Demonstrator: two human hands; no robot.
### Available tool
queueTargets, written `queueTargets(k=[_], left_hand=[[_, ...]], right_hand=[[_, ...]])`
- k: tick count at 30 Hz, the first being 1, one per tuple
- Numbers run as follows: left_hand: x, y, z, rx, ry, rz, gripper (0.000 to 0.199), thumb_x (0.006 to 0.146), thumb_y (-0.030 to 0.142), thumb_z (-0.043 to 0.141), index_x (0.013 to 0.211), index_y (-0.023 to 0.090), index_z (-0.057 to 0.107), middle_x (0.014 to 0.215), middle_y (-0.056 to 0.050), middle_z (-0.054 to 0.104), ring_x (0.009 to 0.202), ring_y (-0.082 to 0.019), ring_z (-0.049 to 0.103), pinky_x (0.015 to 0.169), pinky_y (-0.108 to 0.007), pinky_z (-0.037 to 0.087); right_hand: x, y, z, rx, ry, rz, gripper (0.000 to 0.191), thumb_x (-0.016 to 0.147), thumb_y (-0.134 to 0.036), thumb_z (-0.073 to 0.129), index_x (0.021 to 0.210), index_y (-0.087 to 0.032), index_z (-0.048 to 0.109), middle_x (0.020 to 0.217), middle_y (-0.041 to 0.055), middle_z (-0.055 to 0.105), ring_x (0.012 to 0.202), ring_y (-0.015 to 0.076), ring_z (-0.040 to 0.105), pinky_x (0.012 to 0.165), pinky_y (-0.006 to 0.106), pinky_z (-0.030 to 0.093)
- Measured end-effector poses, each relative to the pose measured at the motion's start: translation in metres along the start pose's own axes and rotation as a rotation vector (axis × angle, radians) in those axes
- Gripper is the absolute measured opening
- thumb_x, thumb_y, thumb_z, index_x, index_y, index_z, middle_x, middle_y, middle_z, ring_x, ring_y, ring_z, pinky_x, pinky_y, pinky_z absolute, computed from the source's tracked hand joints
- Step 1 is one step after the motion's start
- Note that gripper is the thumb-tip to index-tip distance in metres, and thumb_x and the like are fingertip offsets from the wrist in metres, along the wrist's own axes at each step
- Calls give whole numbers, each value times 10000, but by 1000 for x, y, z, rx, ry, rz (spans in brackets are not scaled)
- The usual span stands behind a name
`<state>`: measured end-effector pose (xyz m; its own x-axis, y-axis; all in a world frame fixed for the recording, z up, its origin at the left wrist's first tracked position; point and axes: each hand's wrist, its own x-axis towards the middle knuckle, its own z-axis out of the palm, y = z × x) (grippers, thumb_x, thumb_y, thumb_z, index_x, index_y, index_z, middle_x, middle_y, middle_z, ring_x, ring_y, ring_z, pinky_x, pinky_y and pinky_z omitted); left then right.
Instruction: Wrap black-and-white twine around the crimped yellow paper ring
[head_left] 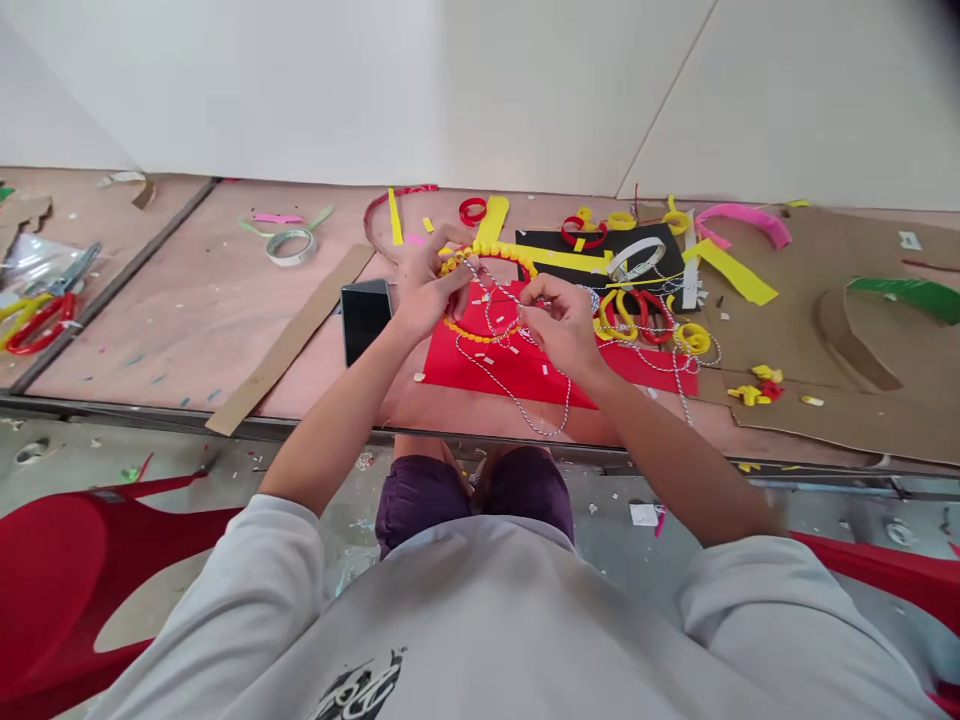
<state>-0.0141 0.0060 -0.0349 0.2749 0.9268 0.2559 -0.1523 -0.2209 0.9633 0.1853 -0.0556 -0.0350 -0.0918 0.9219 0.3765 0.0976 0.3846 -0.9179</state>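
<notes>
A ring edged with small yellow pieces, red on its inner side, is held up over a red sheet. My left hand grips the ring's left side, fingers closed round it. A black-and-white twisted cord runs from the ring between my hands and loops down over the red sheet. At the ring's right side, my right hand pinches the cord between thumb and fingers. Small white scraps lie on the red sheet below.
A black phone and a cardboard strip lie left, with a tape roll beyond. Right are a black sheet, paper rings, scissors and cardboard. Red-handled scissors lie far left. Red chairs flank me.
</notes>
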Motion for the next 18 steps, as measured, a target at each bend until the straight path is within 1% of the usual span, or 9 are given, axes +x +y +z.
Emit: queueTargets(k=[4, 7, 9, 12, 15, 18], left_hand=[[0, 4, -3, -51, -87, -46, 314, 803, 362, 793, 1012, 259, 582, 692, 27, 674, 345, -79, 447, 360, -203, 265], [1, 6, -5, -66, -110, -56, 307, 810, 369, 783, 1015, 255, 585, 668, 30, 667, 333, -83, 451, 350, -206, 259], [1, 6, -5, -63, -99, -64, 300, 822, 375, 778, 1024, 253, 592, 651, 32, 655, 334, -83, 452, 349, -204, 258], [0, 8, -4, -48, -68, -60, 286, 831, 360, 779, 1023, 252, 596, 631, 32, 632, 337, -80, 446, 344, -201, 250], [-1, 11, -2, -23, -50, -38, 294, 818, 332, 784, 1025, 255, 590, 661, 22, 657, 344, -79, 448, 341, -203, 260], [-2, 15, 0, 15, -10, 5, 302, 808, 299, 771, 1044, 255, 589, 723, 7, 706, 356, -75, 455, 349, -204, 288]], right_hand=[[0, -3, -4, 134, -29, 46, 92, 729, -253, 576, 698, -235, 491, 661, -23, 564, 458, 71, 375, 427, 254, 253], [1, -4, -9, 185, -71, 69, 103, 737, -289, 578, 717, -244, 488, 612, -37, 585, 409, 70, 382, 403, 251, 258], [2, -4, -10, 196, -95, 88, 137, 759, -334, 601, 728, -245, 501, 591, -46, 584, 391, 67, 379, 390, 248, 272], [3, -4, -12, 235, -121, 103, 189, 788, -375, 648, 750, -240, 521, 627, -44, 626, 386, 58, 413, 378, 236, 304], [4, -6, -11, 277, -159, 89, 201, 801, -372, 686, 765, -230, 549, 665, -32, 677, 375, 58, 462, 368, 230, 325], [4, -9, -10, 267, -150, 65, 176, 803, -340, 695, 749, -225, 573, 659, -28, 690, 359, 65, 476, 355, 234, 316]])
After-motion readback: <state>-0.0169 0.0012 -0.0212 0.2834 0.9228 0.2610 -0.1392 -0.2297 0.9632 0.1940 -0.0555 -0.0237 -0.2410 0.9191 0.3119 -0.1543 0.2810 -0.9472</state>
